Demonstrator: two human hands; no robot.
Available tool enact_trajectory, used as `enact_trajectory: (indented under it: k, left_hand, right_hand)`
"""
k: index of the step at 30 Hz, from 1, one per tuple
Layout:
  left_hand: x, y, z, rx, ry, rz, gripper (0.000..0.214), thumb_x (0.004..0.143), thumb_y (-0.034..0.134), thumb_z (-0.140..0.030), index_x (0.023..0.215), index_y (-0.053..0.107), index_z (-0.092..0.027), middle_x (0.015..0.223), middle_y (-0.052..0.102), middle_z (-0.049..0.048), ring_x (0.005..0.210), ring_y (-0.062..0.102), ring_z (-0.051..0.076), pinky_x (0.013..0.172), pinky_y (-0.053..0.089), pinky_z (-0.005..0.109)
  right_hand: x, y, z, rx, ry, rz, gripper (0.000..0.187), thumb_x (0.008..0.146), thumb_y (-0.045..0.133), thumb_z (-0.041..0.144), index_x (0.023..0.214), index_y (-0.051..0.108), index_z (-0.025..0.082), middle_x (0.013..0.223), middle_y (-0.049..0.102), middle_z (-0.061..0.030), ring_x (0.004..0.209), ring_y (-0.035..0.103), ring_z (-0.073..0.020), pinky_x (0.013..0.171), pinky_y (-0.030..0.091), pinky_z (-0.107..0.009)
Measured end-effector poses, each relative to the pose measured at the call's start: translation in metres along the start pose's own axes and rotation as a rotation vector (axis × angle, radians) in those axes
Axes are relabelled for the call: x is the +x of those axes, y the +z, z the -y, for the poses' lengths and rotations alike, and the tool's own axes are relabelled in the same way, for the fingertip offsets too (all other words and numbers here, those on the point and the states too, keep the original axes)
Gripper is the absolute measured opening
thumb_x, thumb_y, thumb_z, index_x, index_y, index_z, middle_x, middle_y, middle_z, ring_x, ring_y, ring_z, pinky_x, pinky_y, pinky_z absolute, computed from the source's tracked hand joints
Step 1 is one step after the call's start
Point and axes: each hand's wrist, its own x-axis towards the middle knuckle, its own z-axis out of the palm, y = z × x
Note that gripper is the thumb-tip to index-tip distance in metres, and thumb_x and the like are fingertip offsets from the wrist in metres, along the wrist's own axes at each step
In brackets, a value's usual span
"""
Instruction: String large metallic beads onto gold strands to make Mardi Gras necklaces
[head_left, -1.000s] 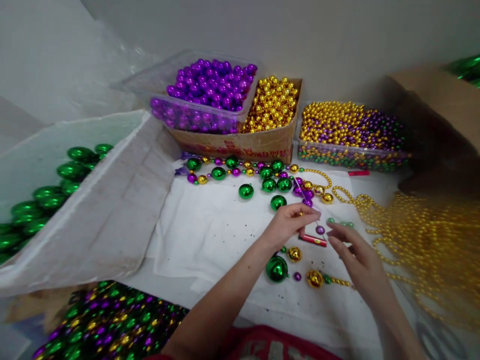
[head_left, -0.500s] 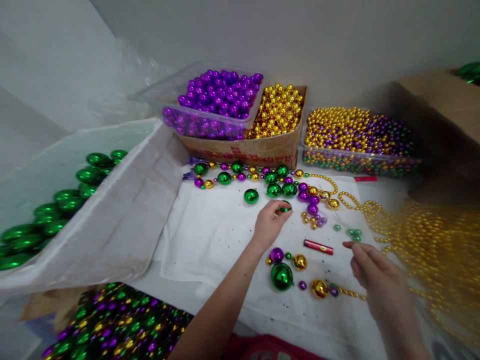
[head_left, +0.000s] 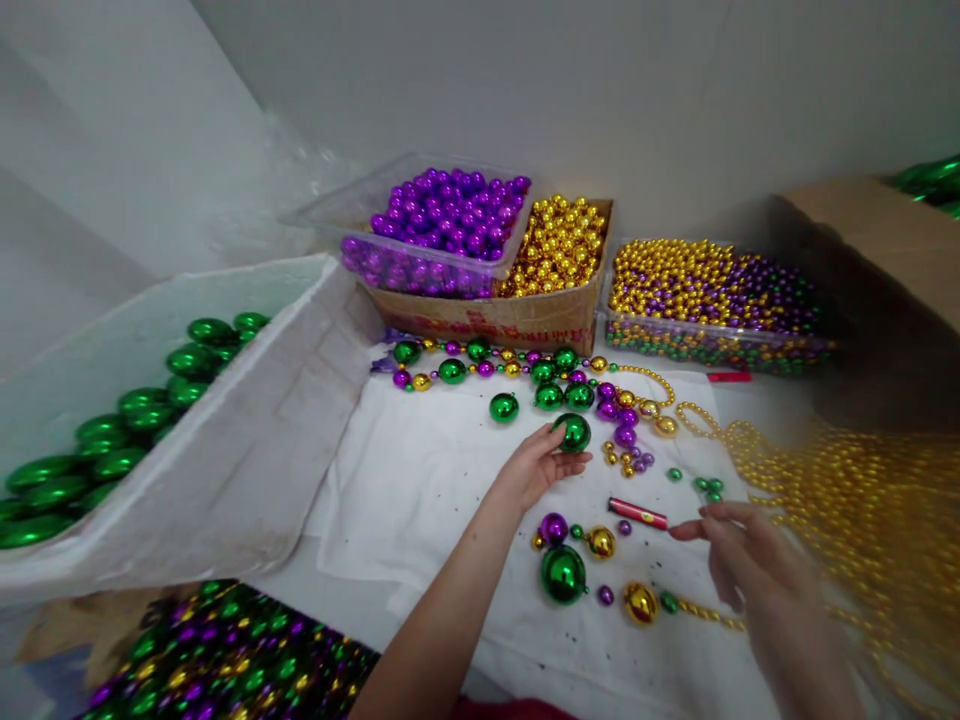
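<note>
My left hand [head_left: 537, 463] grips a large green ball bead [head_left: 574, 432] between thumb and fingers, just above the white cloth [head_left: 420, 480]. My right hand [head_left: 739, 550] hovers near the cloth's right side with fingers loosely curled and pinched; whatever it holds is too small to make out. A red lighter [head_left: 637, 513] lies between the hands. In front of them a partly strung strand lies on the cloth, with a big green ball [head_left: 562, 574], a purple bead [head_left: 553, 527] and gold beads [head_left: 640, 602].
A long finished strand [head_left: 525, 370] lies at the cloth's far edge. Behind it stand a tub of purple beads [head_left: 442, 215], a carton of gold beads [head_left: 555, 245] and a tray of small mixed beads [head_left: 712, 290]. Green balls fill a box [head_left: 112, 420] at left; gold strands [head_left: 847, 500] pile at right.
My left hand left the lighter area, reached to the loose green ball and picked it up. My right hand drew back to the right. The view tilted slightly upward.
</note>
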Motion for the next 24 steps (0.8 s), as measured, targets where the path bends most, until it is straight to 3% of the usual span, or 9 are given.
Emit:
enact_trajectory:
  k: [3, 7, 14, 18, 24]
  left_hand:
    - [-0.009, 0.0, -0.003, -0.321, -0.109, 0.1, 0.028, 0.085, 0.057, -0.033, 0.101, 0.061, -0.01, 0.097, 0.067, 0.0132, 0.083, 0.066, 0.021, 0.072, 0.05, 0.028]
    - [-0.009, 0.002, 0.0, -0.486, -0.112, 0.1, 0.029, 0.09, 0.049, -0.029, 0.104, 0.061, -0.007, 0.102, 0.066, 0.0166, 0.082, 0.065, 0.018, 0.073, 0.052, 0.026]
    - [-0.007, 0.004, 0.005, -0.479, -0.032, -0.06, 0.008, 0.085, 0.058, -0.017, 0.09, 0.061, -0.012, 0.082, 0.066, 0.0071, 0.07, 0.062, 0.013, 0.065, 0.053, 0.023]
    - [-0.007, 0.003, 0.0, -0.522, -0.086, -0.043, 0.022, 0.089, 0.052, -0.029, 0.094, 0.061, -0.009, 0.083, 0.066, 0.0106, 0.064, 0.061, 0.012, 0.059, 0.053, 0.021]
    - [-0.006, 0.002, -0.001, -0.556, -0.087, -0.027, 0.031, 0.09, 0.049, -0.037, 0.095, 0.061, -0.008, 0.091, 0.066, 0.0151, 0.069, 0.063, 0.013, 0.064, 0.055, 0.023]
  right_hand:
    - [-0.006, 0.006, -0.008, -0.08, 0.035, 0.009, 0.036, 0.075, 0.066, 0.051, 0.091, 0.059, 0.019, 0.08, 0.071, -0.0082, 0.041, 0.037, -0.0084, 0.036, 0.029, -0.02]
    - [-0.016, 0.014, -0.012, -0.154, 0.034, -0.013, 0.04, 0.075, 0.063, 0.054, 0.093, 0.061, 0.019, 0.078, 0.071, -0.0076, 0.041, 0.039, -0.0093, 0.036, 0.03, -0.021]
    - [-0.022, 0.008, -0.016, -0.201, 0.071, 0.024, 0.045, 0.077, 0.06, 0.055, 0.103, 0.061, 0.018, 0.079, 0.07, -0.0057, 0.041, 0.038, -0.0096, 0.037, 0.031, -0.023]
    - [-0.03, 0.009, -0.015, -0.268, 0.053, 0.009, 0.041, 0.078, 0.058, 0.056, 0.096, 0.063, 0.019, 0.067, 0.066, -0.0021, 0.042, 0.042, -0.0113, 0.038, 0.033, -0.023]
    - [-0.039, 0.012, -0.007, -0.366, -0.061, -0.051, 0.029, 0.081, 0.056, 0.05, 0.088, 0.064, 0.023, 0.056, 0.059, 0.0021, 0.045, 0.048, -0.0138, 0.043, 0.038, -0.024]
